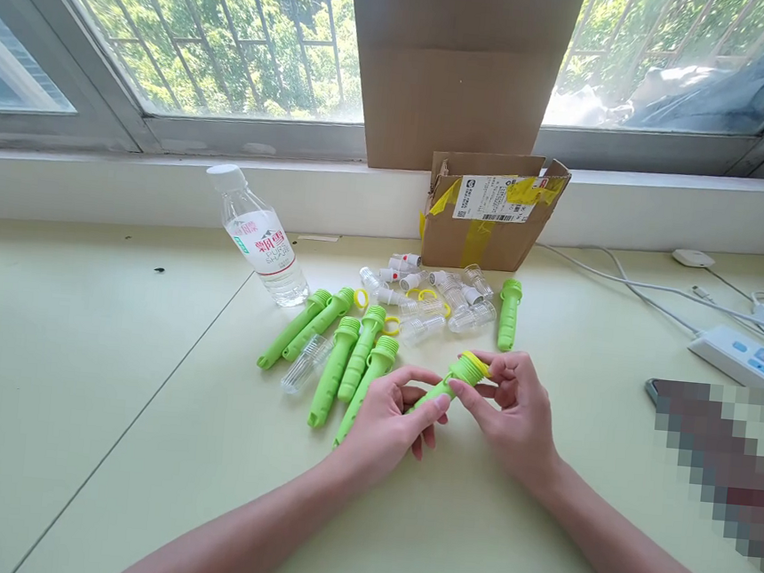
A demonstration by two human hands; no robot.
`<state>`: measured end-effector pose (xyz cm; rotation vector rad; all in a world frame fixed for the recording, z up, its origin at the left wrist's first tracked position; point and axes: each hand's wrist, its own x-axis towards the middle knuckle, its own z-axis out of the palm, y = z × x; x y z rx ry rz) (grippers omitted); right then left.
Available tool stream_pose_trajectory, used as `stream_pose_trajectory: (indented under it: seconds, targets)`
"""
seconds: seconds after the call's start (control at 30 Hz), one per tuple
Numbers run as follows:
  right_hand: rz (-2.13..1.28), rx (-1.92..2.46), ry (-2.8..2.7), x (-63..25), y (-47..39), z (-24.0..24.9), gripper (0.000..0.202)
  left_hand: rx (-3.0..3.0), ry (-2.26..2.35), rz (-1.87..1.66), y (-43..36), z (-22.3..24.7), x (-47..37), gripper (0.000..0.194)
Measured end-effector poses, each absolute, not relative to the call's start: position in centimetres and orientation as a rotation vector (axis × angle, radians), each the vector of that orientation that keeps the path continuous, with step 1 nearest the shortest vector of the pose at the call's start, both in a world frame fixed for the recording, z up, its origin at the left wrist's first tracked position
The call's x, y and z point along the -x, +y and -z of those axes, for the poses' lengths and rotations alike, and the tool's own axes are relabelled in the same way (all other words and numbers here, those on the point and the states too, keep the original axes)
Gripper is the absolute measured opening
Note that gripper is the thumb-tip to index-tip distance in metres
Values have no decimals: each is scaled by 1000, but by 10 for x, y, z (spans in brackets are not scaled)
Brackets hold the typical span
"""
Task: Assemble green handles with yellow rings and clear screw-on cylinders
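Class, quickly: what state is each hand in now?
Left hand: closed around a green tube.
Right hand: closed on the tube's threaded end, by the yellow ring.

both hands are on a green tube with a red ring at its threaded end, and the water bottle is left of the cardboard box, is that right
Not quite: the ring is yellow, not red, as the head view shows. Both hands are on the green tube, and the water bottle is left of the cardboard box.

Pale table under green tubes, clear plastic pieces, bottle, cardboard box.
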<state>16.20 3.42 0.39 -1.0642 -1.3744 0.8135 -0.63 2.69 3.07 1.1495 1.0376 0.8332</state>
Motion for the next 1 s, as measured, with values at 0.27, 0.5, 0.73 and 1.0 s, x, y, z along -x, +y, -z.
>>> stream_pose_trajectory:
  seconds: [0.27,0.5,0.73,1.0]
  targets:
    - [-778,1062,-1303,-163,33,-1,35,-1432,1229,-910,22,-27,0,31]
    - [-838,1087,-1131,-163,35,-9,38,-1694,1407,-1075,18,-19,-2,19]
    - [-858,1103,-1122,-163,36,-7,39,-1587,1362,-1047,16,-21,0,18]
    - [-916,1149,-1143,-164,37,-5,41,-1455,1329,-1009,18,-26,0,21]
